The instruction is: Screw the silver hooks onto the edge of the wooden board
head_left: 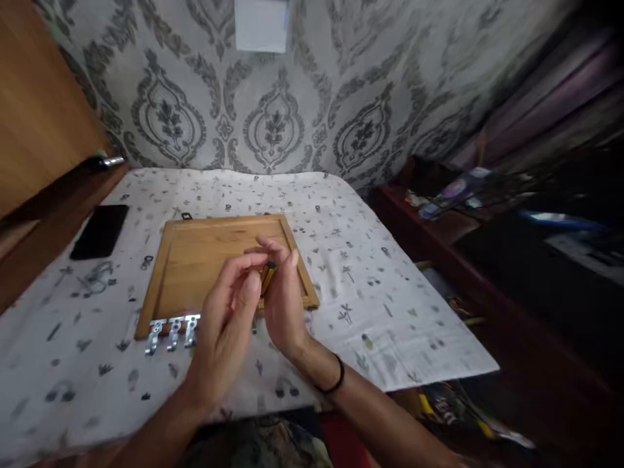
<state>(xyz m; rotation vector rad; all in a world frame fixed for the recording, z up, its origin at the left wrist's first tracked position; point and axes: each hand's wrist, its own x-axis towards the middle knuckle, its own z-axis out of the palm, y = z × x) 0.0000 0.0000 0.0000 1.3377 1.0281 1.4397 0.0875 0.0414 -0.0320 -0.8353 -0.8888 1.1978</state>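
A small screwdriver with a yellow-and-black handle is between my two hands, slanting downward. What seems to be its metal shaft shows below, partly hidden. My left hand curls round it from the left, thumb and fingers bent at the handle. From the other side, my right hand is cupped against the handle with its thumb up; a black band circles that wrist. Beneath both hands lies a framed wooden panel. Several metal hooks or clips sit in a row at its near left edge.
A patterned white cloth covers the work surface. A black phone rests at the left, near a coiled clear item. A wooden furniture piece stands on the left. Cluttered dark shelving runs along the right, and a papered wall closes the back.
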